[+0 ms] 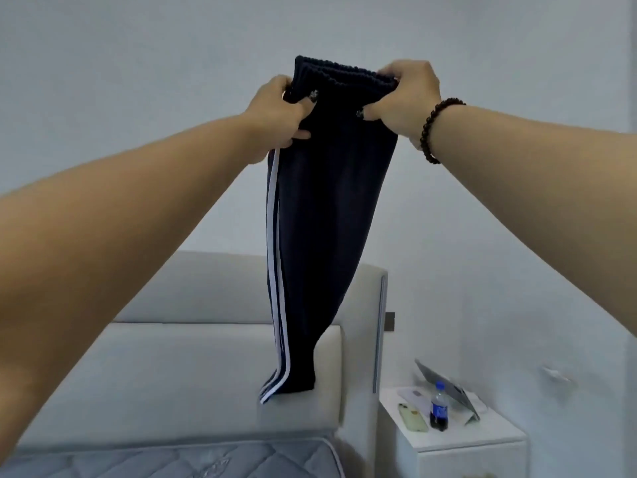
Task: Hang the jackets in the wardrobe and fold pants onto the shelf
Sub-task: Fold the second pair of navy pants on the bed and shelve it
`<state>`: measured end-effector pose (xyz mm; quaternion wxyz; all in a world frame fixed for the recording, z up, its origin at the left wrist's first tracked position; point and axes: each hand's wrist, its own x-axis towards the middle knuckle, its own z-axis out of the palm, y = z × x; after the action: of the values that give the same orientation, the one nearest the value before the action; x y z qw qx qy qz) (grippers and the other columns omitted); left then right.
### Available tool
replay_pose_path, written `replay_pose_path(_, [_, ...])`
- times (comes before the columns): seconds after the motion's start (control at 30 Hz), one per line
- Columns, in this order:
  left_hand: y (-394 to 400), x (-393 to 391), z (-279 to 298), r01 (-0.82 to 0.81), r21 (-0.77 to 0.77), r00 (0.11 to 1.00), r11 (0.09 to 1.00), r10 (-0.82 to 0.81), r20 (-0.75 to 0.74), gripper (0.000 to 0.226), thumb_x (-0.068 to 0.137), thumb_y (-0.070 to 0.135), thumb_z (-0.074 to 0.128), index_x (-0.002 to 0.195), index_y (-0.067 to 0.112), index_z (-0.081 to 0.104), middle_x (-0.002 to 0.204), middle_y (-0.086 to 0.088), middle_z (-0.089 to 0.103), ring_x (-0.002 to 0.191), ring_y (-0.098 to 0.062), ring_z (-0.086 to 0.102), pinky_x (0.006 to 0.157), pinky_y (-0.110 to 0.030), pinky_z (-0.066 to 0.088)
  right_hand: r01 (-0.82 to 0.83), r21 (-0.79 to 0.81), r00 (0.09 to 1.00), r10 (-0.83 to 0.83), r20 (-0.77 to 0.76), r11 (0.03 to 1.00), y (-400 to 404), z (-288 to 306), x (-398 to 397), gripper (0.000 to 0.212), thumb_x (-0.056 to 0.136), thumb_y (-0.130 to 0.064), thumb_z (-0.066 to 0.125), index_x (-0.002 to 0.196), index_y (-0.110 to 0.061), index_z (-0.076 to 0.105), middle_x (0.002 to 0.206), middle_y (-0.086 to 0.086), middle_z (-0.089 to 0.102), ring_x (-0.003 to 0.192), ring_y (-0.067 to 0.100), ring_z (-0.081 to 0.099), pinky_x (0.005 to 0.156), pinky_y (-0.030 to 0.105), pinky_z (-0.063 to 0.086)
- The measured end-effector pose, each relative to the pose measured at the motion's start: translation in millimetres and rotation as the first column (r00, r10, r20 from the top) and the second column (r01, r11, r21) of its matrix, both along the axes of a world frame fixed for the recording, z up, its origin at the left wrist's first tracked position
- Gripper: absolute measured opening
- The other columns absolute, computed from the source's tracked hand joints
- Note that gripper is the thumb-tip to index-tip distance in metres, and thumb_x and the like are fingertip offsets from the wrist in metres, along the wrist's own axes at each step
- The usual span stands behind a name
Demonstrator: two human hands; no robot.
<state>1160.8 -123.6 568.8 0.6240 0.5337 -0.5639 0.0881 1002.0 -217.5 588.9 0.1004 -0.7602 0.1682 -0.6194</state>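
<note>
Both arms are raised and extended forward. The left hand (281, 108) grips the waistband of the pants (324, 208) at its left end, fingers curled round the fabric. The right hand (403, 98) grips the same waistband at its right end, thumb below and fingers over the top edge. A dark bead bracelet (435, 129) sits on the right wrist.

The pants are dark navy with white stripes (274, 270) running down the left seam. They hang lengthwise from the waistband at 12 o'clock in the view, the legs together and narrowing toward the cuffs at 6 o'clock. The cuffs reach the top edge of the pale padded headboard (206, 374); whether they touch it cannot be told.

A quilted blue-grey mattress (172, 460) lies at 7 o'clock, below the headboard. A white nightstand (465, 450) stands at 4 o'clock, just beside the headboard. On it stand a dark soda bottle (439, 408) with a blue cap, a phone (413, 417) lying flat to its left, and a propped tablet (448, 384) behind it.
</note>
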Motion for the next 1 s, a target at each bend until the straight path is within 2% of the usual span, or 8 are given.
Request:
replay_pose_path(0.17, [44, -47, -56, -0.015, 0.095, 1.000, 0.995, 0.017, -0.018, 0.030, 0.095, 0.046, 0.054, 0.117, 0.028, 0.044, 0.108, 0.012, 0.057, 0.082, -0.015, 0.073, 0.087, -0.036, 0.057, -0.007, 0.126, 0.991, 0.024, -0.132, 0.992, 33, -42, -46, 0.057, 0.068, -0.014, 0.084, 0.120, -0.015, 0.061, 0.110, 0.001, 0.057, 0.101, 0.019, 0.059, 0.086, 0.027, 0.052])
replay_pose_path(0.3, [68, -74, -102, -0.039, 0.246, 0.999, 0.969, 0.038, 0.009, 0.038, 0.095, 0.042, 0.055, 0.124, 0.018, 0.048, 0.123, 0.002, 0.057, 0.075, -0.019, 0.074, 0.078, -0.038, 0.060, -0.066, 0.307, 0.930, 0.170, -0.327, 0.949, 54, -84, -84, 0.036, 0.070, -0.001, 0.080, 0.101, -0.011, 0.066, 0.104, 0.006, 0.066, 0.092, 0.020, 0.067, 0.074, 0.030, 0.058])
replay_pose_path(0.43, [88, -88, -144, -0.136, 0.339, 0.991, 0.931, 0.130, 0.042, 0.042, 0.089, 0.038, 0.064, 0.115, 0.005, 0.060, 0.095, -0.003, 0.060, 0.058, -0.018, 0.066, 0.059, -0.025, 0.059, -0.103, 0.469, 0.859, 0.317, -0.403, 0.877, 67, -134, -108, 0.035, 0.072, 0.003, 0.077, 0.103, -0.010, 0.068, 0.104, 0.003, 0.071, 0.096, 0.014, 0.068, 0.074, 0.028, 0.058])
replay_pose_path(0.53, [108, -96, -183, -0.168, 0.376, 0.986, 0.911, 0.164, 0.045, 0.036, 0.086, 0.036, 0.067, 0.101, 0.003, 0.066, 0.079, -0.002, 0.055, 0.057, -0.014, 0.052, 0.044, -0.016, 0.045, -0.170, 0.580, 0.839, 0.426, -0.338, 0.796, 73, -178, -115, 0.034, 0.072, 0.006, 0.074, 0.101, -0.010, 0.069, 0.100, 0.002, 0.072, 0.097, 0.016, 0.068, 0.077, 0.030, 0.057])
replay_pose_path(0.7, [142, -99, -265, -0.107, 0.397, 0.994, 0.911, 0.109, 0.019, 0.033, 0.078, 0.049, 0.071, 0.093, 0.019, 0.073, 0.089, 0.004, 0.074, 0.084, -0.010, 0.069, 0.083, -0.033, 0.056, -0.405, 0.746, 0.773, 0.634, -0.029, 0.528, 86, -266, -114, 0.035, 0.073, 0.019, 0.062, 0.100, -0.001, 0.067, 0.098, 0.014, 0.072, 0.089, 0.025, 0.070, 0.072, 0.029, 0.058])
replay_pose_path(0.77, [147, -99, -299, -0.084, 0.403, 0.996, 0.911, 0.092, -0.002, 0.027, 0.077, 0.049, 0.072, 0.089, 0.025, 0.074, 0.081, 0.008, 0.072, 0.067, 0.000, 0.063, 0.067, -0.021, 0.051, -0.405, 0.791, 0.764, 0.646, 0.017, 0.458, 87, -302, -113, 0.037, 0.072, 0.021, 0.061, 0.105, 0.004, 0.065, 0.104, 0.019, 0.070, 0.093, 0.030, 0.070, 0.075, 0.031, 0.059])
replay_pose_path(0.9, [142, -95, -357, 0.086, 0.420, 0.976, 0.903, 0.008, -0.217, 0.007, 0.080, 0.037, 0.074, 0.085, 0.032, 0.074, 0.074, 0.012, 0.071, 0.072, -0.006, 0.066, 0.070, -0.022, 0.055, -0.371, 0.847, 0.783, 0.618, 0.065, 0.381, 83, -361, -109, 0.039, 0.073, 0.017, 0.065, 0.109, 0.002, 0.065, 0.108, 0.017, 0.070, 0.100, 0.029, 0.068, 0.085, 0.034, 0.056])
replay_pose_path(1.0, [126, -83, -388, 0.195, 0.367, 0.921, 0.910, -0.041, -0.387, 0.028, 0.072, 0.049, 0.076, 0.088, 0.026, 0.073, 0.090, -0.002, 0.073, 0.091, -0.019, 0.069, 0.087, -0.041, 0.055, -0.381, 0.861, 0.813, 0.566, 0.139, 0.336, 77, -392, -97, 0.036, 0.073, 0.008, 0.070, 0.106, -0.006, 0.069, 0.105, 0.011, 0.072, 0.100, 0.026, 0.068, 0.085, 0.034, 0.055])
